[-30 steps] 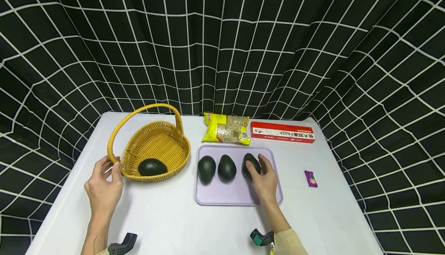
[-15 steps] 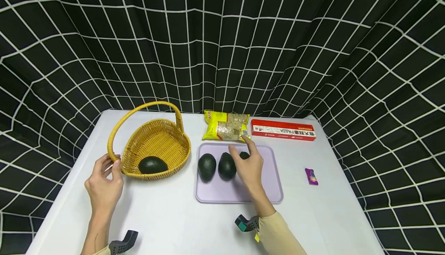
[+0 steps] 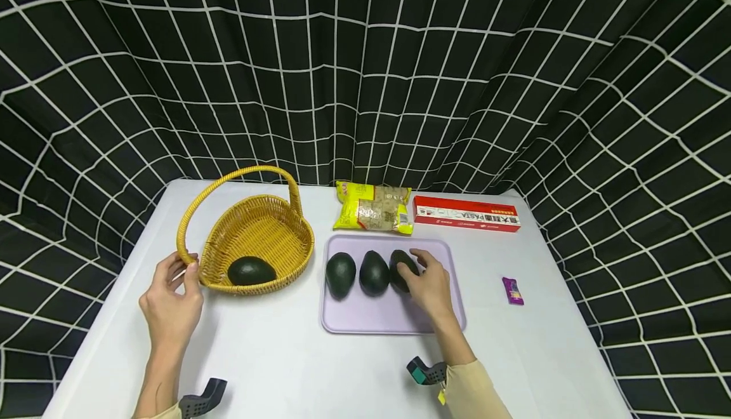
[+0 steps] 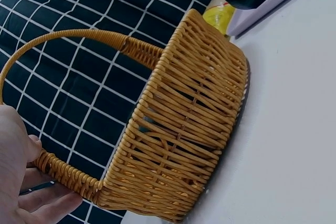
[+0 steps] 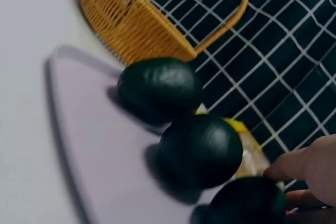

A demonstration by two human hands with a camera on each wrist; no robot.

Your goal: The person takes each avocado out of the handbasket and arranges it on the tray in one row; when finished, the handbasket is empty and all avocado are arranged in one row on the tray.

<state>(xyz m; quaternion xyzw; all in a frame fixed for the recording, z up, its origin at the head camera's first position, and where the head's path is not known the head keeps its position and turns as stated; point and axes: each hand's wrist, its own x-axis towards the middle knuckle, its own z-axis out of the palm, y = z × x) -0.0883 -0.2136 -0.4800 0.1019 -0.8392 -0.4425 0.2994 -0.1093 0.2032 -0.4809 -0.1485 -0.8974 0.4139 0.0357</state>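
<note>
In the head view my left hand grips the base of the handle of a yellow wicker basket. One dark green avocado lies inside the basket. A pale purple tray bears a left avocado, a middle avocado and a right avocado. My right hand holds the right one, thumb on its near left side and fingers at its far right. In the right wrist view, fingers touch that avocado, which the frame edge cuts off.
Behind the tray lie a yellow plastic food bag and a red-and-white pasta box. A small purple packet is right of the tray on the white table. A black gridded curtain surrounds the table.
The right hand reached left and forward over the tray, then came back to the right avocado. That avocado now lies closer to the middle one. The left hand stays on the basket handle.
</note>
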